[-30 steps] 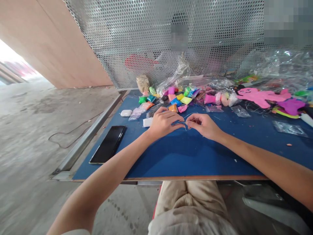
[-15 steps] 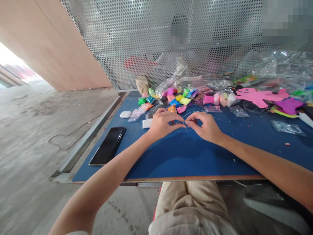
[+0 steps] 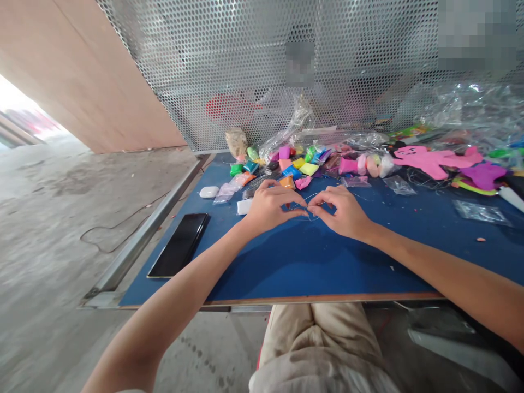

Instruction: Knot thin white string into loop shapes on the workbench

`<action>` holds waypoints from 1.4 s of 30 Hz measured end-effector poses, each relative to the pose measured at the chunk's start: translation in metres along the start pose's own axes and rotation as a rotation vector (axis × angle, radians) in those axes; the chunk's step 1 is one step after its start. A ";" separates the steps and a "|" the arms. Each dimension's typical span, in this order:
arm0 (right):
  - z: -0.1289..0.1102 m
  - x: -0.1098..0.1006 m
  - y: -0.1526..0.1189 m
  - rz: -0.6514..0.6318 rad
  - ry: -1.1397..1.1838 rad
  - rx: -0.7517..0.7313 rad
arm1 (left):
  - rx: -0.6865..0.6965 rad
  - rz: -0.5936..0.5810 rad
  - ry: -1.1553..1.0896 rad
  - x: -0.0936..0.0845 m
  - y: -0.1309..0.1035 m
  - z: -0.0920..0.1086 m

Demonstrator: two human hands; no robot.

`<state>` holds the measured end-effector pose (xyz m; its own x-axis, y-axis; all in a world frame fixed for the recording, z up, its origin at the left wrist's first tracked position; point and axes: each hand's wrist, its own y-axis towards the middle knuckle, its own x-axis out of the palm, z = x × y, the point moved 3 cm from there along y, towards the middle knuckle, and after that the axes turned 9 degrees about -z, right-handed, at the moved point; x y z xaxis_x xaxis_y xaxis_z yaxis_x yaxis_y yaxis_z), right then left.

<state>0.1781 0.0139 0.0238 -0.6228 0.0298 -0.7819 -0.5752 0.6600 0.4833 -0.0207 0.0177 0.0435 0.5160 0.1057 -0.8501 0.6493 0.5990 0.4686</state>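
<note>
A thin, pale wire [image 3: 314, 195] curves between my two hands above the blue table [image 3: 286, 267]. My left hand [image 3: 273, 204] has its thumb and forefinger closing on the wire from the left. From the right, my right hand [image 3: 340, 210] pinches the same wire, its fingertips almost touching those of the left. The wire's loop is fine, and its exact shape at the fingertips is hard to make out. Just behind my hands lie an orange packet [image 3: 287, 182] and a pink packet [image 3: 303, 182].
A black phone [image 3: 179, 245] and a white case [image 3: 209, 192] lie on the left. Behind are several coloured clay packets, a pink figure [image 3: 436, 159] and clear plastic bags [image 3: 470, 109] against a perforated metal panel [image 3: 245, 60]. A white-bladed tool [image 3: 511, 200] lies far right.
Both hands have shifted very slightly left, and the right fingertips have changed position a little on the wire. The objects on the table remain in place.
</note>
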 end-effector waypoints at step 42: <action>0.007 -0.004 0.003 -0.035 0.135 0.109 | -0.250 -0.018 -0.368 0.006 0.004 0.002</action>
<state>0.1824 0.0214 0.0252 -0.6735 -0.0907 -0.7336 -0.5413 0.7363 0.4059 -0.0140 0.0193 0.0402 0.6998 -0.1687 -0.6941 0.5280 0.7766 0.3436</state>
